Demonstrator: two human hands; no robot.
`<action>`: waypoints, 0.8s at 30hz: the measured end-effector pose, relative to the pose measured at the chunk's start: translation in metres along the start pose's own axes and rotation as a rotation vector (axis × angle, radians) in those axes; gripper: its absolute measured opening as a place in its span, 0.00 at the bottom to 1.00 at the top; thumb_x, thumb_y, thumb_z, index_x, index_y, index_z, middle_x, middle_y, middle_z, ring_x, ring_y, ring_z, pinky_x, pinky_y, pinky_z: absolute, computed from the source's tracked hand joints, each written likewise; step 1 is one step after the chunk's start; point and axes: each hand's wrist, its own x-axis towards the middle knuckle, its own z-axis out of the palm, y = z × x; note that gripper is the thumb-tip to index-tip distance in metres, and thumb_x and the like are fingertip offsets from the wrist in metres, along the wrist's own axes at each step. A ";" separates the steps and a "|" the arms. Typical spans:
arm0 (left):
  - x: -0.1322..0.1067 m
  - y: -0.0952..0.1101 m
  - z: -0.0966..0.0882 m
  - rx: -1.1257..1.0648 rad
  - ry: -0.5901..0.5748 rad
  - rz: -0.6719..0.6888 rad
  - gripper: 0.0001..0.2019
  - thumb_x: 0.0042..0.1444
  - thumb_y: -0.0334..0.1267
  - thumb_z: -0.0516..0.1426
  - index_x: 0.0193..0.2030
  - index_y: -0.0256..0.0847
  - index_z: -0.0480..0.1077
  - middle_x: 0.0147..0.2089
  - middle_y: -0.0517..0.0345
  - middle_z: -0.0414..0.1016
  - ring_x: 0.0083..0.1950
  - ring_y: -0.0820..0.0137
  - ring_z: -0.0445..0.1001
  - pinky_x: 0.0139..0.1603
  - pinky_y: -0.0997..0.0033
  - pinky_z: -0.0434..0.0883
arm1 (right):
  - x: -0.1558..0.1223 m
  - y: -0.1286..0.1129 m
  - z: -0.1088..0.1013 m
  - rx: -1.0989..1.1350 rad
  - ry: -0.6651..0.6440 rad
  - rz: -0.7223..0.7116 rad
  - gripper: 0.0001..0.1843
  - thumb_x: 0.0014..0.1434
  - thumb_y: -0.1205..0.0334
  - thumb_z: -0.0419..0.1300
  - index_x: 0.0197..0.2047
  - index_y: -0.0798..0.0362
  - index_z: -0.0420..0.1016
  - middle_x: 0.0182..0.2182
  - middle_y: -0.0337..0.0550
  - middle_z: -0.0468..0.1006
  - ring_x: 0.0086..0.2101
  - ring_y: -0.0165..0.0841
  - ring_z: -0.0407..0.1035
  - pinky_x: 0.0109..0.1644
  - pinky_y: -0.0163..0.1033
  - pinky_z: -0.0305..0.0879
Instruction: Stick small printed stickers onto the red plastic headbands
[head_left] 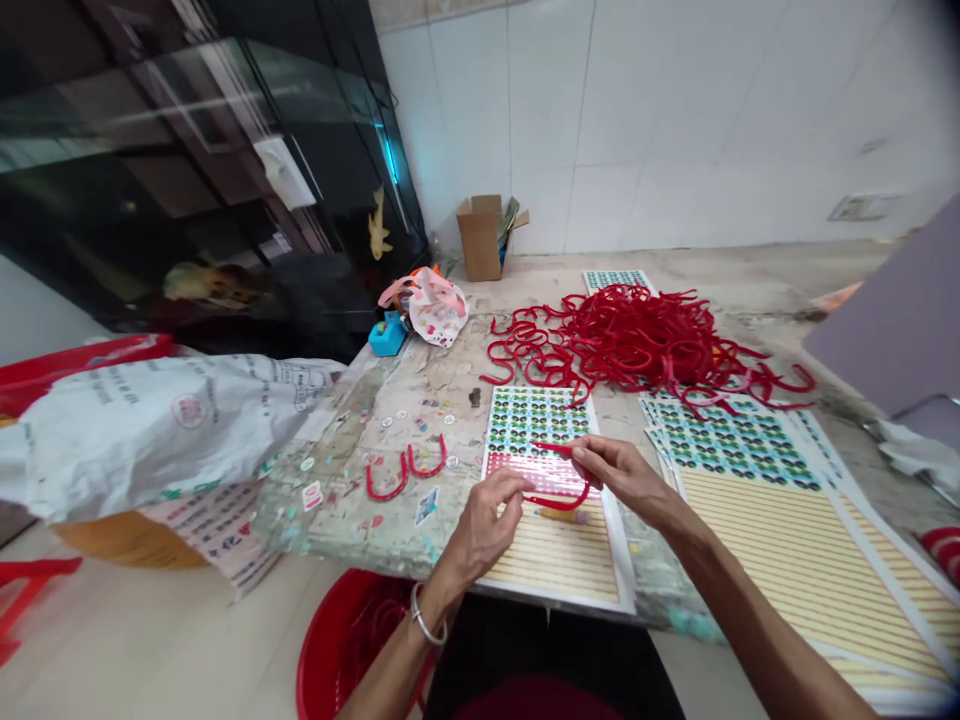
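right hand [613, 472]: fingers curled shut, pinching a U-shaped red plastic band [562, 503]
left hand [486, 528]: fingers drawn together just left of the band; contact with it can't be told
under hands: printed sticker sheet [538, 420] on the worktop [450, 385]
ahead of hands: heap of red bands [630, 340]
left of left hand: two red bands [406, 472]
right of right hand: stacked sticker sheets [742, 450]
below left hand: red basket [337, 640]

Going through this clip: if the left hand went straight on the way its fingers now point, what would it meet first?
Probably the glossy red plastic U-shaped band in the right hand, just beyond the fingertips of the left hand, though depth is hard to judge.
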 end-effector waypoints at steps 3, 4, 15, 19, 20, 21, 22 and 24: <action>-0.009 0.000 -0.002 0.004 -0.071 -0.048 0.13 0.55 0.27 0.48 0.37 0.37 0.73 0.32 0.54 0.74 0.35 0.70 0.72 0.39 0.71 0.66 | 0.006 0.007 0.003 0.052 -0.013 0.054 0.19 0.58 0.48 0.52 0.26 0.55 0.64 0.20 0.33 0.59 0.20 0.24 0.51 0.23 0.32 0.47; -0.012 0.001 -0.004 0.010 -0.074 -0.070 0.12 0.56 0.28 0.48 0.38 0.37 0.73 0.32 0.55 0.75 0.34 0.70 0.72 0.38 0.72 0.66 | 0.008 0.010 0.004 0.063 -0.020 0.070 0.19 0.58 0.48 0.52 0.26 0.55 0.65 0.19 0.33 0.59 0.20 0.23 0.51 0.23 0.32 0.47; -0.018 0.002 -0.009 0.114 0.004 -0.068 0.09 0.58 0.33 0.50 0.35 0.38 0.71 0.31 0.55 0.73 0.33 0.70 0.71 0.37 0.73 0.64 | 0.023 0.019 0.009 0.107 -0.047 0.137 0.21 0.57 0.45 0.51 0.30 0.55 0.70 0.21 0.36 0.67 0.18 0.24 0.57 0.22 0.32 0.54; -0.024 -0.023 -0.012 -0.079 0.338 -0.297 0.08 0.57 0.38 0.51 0.34 0.38 0.70 0.27 0.59 0.72 0.29 0.72 0.70 0.35 0.74 0.65 | 0.008 0.033 0.024 -0.372 0.096 -0.034 0.16 0.60 0.51 0.50 0.37 0.53 0.72 0.31 0.44 0.73 0.29 0.33 0.66 0.34 0.39 0.62; -0.026 -0.031 -0.011 -0.128 0.391 -0.345 0.08 0.56 0.38 0.52 0.34 0.38 0.70 0.28 0.59 0.72 0.29 0.72 0.69 0.35 0.74 0.66 | 0.002 0.041 0.030 -0.538 0.117 -0.091 0.14 0.60 0.54 0.51 0.36 0.52 0.72 0.32 0.45 0.73 0.32 0.35 0.66 0.37 0.41 0.62; -0.028 -0.038 -0.011 -0.169 0.428 -0.383 0.08 0.56 0.39 0.52 0.34 0.38 0.70 0.28 0.59 0.73 0.29 0.72 0.69 0.35 0.73 0.66 | -0.006 0.050 0.036 -0.671 0.093 -0.136 0.12 0.60 0.57 0.51 0.35 0.52 0.72 0.33 0.47 0.73 0.35 0.37 0.66 0.40 0.43 0.61; -0.030 -0.044 -0.010 -0.200 0.450 -0.413 0.08 0.55 0.39 0.53 0.34 0.37 0.70 0.28 0.59 0.73 0.28 0.72 0.69 0.35 0.73 0.66 | -0.014 0.059 0.042 -0.767 0.085 -0.160 0.11 0.60 0.59 0.50 0.34 0.52 0.72 0.35 0.47 0.72 0.37 0.38 0.65 0.42 0.45 0.61; -0.034 -0.053 -0.006 -0.238 0.469 -0.453 0.08 0.54 0.39 0.53 0.33 0.37 0.70 0.28 0.59 0.73 0.28 0.72 0.69 0.35 0.74 0.66 | -0.027 0.075 0.052 -0.862 0.108 -0.168 0.09 0.61 0.62 0.50 0.35 0.53 0.70 0.36 0.48 0.71 0.39 0.38 0.64 0.43 0.45 0.60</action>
